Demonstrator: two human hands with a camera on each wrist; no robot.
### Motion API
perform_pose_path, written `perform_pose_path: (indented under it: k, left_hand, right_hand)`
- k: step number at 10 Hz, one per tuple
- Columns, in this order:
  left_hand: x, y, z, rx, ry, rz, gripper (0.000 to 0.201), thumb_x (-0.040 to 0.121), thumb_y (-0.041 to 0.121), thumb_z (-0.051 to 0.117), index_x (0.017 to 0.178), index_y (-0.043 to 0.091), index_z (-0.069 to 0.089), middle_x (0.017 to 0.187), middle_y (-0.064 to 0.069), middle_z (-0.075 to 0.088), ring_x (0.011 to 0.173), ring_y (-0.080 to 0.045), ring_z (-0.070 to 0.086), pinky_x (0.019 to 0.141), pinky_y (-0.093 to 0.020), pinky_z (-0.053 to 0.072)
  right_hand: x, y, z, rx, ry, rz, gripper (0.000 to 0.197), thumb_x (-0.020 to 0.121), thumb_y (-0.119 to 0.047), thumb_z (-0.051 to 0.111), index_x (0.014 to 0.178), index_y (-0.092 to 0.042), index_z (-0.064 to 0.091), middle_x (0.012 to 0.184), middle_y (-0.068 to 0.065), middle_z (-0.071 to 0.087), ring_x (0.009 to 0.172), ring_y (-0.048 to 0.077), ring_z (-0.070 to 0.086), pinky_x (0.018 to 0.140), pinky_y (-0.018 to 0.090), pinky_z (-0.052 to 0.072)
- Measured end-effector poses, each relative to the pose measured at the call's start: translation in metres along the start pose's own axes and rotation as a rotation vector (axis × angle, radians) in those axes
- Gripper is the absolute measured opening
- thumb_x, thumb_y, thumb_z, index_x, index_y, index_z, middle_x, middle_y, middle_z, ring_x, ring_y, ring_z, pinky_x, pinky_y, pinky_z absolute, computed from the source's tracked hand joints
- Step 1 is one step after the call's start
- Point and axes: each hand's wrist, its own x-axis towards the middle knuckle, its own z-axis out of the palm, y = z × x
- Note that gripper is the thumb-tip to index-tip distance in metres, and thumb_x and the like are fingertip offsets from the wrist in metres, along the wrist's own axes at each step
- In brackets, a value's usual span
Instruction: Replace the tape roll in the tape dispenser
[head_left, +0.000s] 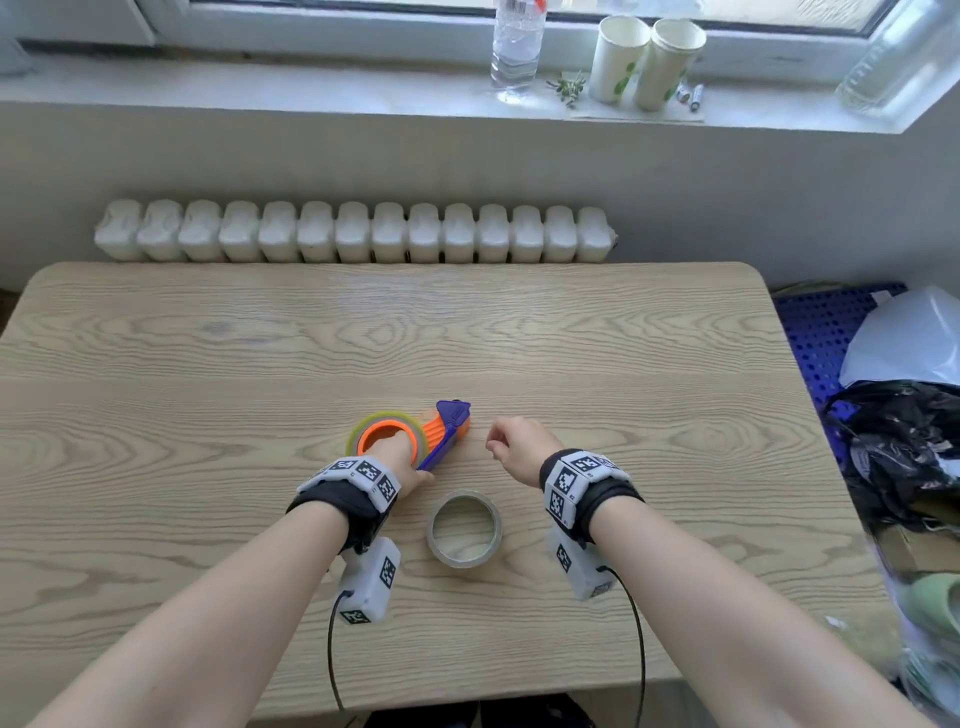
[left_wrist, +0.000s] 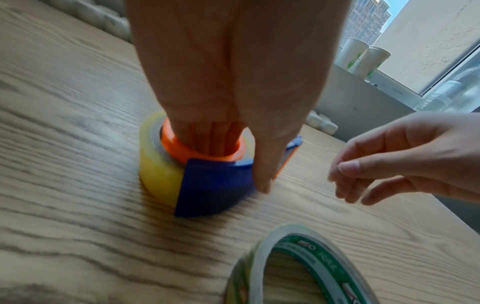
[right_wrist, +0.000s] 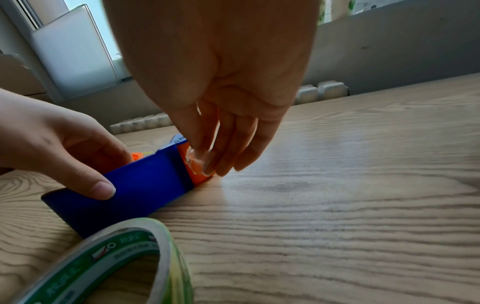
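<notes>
An orange and blue tape dispenser lies on its side on the wooden table, with a thick yellowish tape roll on its orange hub. My left hand grips it: fingers down inside the hub, thumb against the blue guard. My right hand hovers just right of the dispenser's orange nose, its thumb and forefinger pinching a small clear scrap of tape. A thin, nearly used-up roll with a green-printed core lies flat between my wrists.
A white radiator runs behind the table's far edge. On the window sill stand a water bottle and two paper cups. A blue crate and black and white bags crowd the table's right side.
</notes>
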Motion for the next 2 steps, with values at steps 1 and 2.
perform_pose_path:
  k: [1, 2]
  left_hand:
    - [-0.004, 0.001, -0.014, -0.030, 0.051, -0.008, 0.028, 0.088, 0.033, 0.055, 0.072, 0.014, 0.043, 0.073, -0.007, 0.045, 0.082, -0.025, 0.047, 0.071, -0.028, 0.033]
    - [-0.013, 0.003, -0.031, -0.035, 0.130, 0.024, 0.022, 0.090, 0.026, 0.051, 0.088, 0.007, 0.061, 0.095, -0.021, 0.061, 0.094, -0.033, 0.058, 0.077, -0.033, 0.040]
  right_hand:
    - [-0.004, -0.005, -0.014, -0.005, 0.012, -0.009, 0.019, 0.090, -0.022, 0.048, 0.098, -0.014, 0.063, 0.106, 0.013, 0.068, 0.102, 0.031, 0.061, 0.091, 0.041, 0.049]
    - [-0.009, -0.011, -0.032, -0.018, 0.017, -0.002, 0.021, 0.091, -0.020, 0.049, 0.101, -0.009, 0.064, 0.108, 0.016, 0.068, 0.105, 0.032, 0.060, 0.092, 0.041, 0.049]
